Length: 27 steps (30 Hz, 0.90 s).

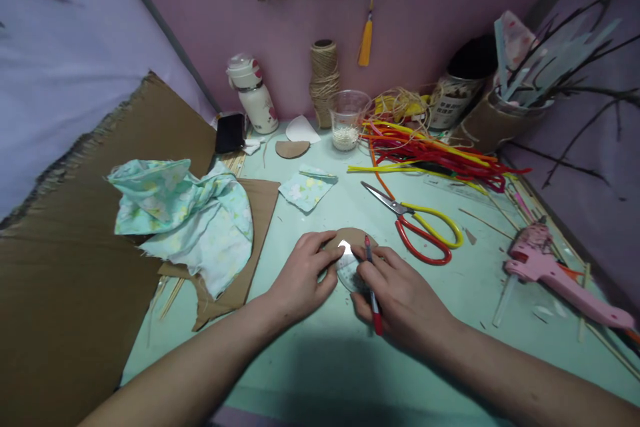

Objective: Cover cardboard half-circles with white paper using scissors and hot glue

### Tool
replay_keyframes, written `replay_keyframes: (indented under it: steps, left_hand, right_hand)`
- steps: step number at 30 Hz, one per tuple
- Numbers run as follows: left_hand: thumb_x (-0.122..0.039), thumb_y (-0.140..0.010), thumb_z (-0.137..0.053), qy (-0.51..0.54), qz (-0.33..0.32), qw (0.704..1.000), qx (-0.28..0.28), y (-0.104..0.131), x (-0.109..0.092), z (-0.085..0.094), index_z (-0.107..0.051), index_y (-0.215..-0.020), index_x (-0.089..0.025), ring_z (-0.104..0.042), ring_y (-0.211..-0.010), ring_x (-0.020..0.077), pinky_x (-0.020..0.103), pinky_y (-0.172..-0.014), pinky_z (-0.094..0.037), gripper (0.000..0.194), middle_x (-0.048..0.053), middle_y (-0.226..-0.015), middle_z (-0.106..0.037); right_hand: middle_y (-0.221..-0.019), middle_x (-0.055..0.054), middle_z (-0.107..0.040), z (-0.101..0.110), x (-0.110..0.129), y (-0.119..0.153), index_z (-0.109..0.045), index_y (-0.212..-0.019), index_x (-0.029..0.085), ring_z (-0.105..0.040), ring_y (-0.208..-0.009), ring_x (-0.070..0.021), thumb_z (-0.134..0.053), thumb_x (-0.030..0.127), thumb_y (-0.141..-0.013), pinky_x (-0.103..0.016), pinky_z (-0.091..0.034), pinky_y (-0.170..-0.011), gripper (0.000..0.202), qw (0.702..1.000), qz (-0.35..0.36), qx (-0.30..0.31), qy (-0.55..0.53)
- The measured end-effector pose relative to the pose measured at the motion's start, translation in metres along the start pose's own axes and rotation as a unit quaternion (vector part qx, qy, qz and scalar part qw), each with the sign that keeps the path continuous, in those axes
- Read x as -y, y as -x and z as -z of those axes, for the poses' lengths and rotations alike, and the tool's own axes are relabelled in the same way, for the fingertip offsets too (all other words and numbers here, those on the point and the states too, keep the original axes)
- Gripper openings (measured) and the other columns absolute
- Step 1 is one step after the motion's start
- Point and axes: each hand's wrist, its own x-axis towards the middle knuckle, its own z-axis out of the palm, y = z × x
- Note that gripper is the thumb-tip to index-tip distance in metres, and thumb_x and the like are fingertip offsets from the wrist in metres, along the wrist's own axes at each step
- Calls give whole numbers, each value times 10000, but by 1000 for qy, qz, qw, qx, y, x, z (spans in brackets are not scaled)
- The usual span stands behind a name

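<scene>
A small rounded piece of brown cardboard [356, 235] lies flat on the table, partly covered by a clear plastic protractor [349, 271]. My left hand [309, 273] holds the protractor against the cardboard from the left, fingers bent and tips near its upper edge. From the right, my right hand [400, 290] grips a red pen [377, 315], and its fingertips also touch the protractor. The pen slants upward across the cardboard's right side. My fingers hide part of both pieces. Scissors [400, 208] with one yellow and one red handle lie spread just beyond my right hand.
Floral fabric [200, 207] rests on cardboard at left, near a fabric scrap [307, 188]. Behind stand a bottle [255, 100], a twine spool [324, 73] and a plastic cup [346, 123]. Coloured pipe cleaners [430, 150] and a pink glue gun [560, 280] are at right.
</scene>
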Motion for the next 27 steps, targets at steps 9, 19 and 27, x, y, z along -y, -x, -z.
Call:
replay_keyframes:
  steps: [9, 19, 27]
  left_hand:
    - [-126, -849, -561, 11, 19, 1000, 10, -1, 2, -1, -607, -1215, -168, -538, -1159, 243, 457, -1014, -469, 372, 126, -1262, -601]
    - [-119, -846, -559, -3, 4, 1000, 16, -2, 1, 0, -638, -1170, -171, -550, -1143, 254, 465, -991, -482, 337, 134, -1254, -610]
    - [-133, -864, -555, 3, 3, 1000, 27, -2, 3, 2, -643, -1172, -183, -543, -1156, 252, 465, -1007, -470, 325, 126, -1257, -605]
  right_hand:
    - [-1093, -208, -666, 1, -3, 0, -626, -947, 85, -563, -1075, -329, -573, 133, -777, -460, -538, -905, 185, 1000, 1, 5, 0]
    - [-1026, -202, -672, 3, -2, -1, -623, -970, 72, -574, -1022, -317, -571, 145, -779, -453, -544, -875, 210, 1000, 11, 2, 5]
    - [-1095, -197, -663, 1, -3, -1, -626, -963, 91, -546, -1065, -320, -586, 155, -767, -448, -537, -887, 210, 1000, -4, 12, -15]
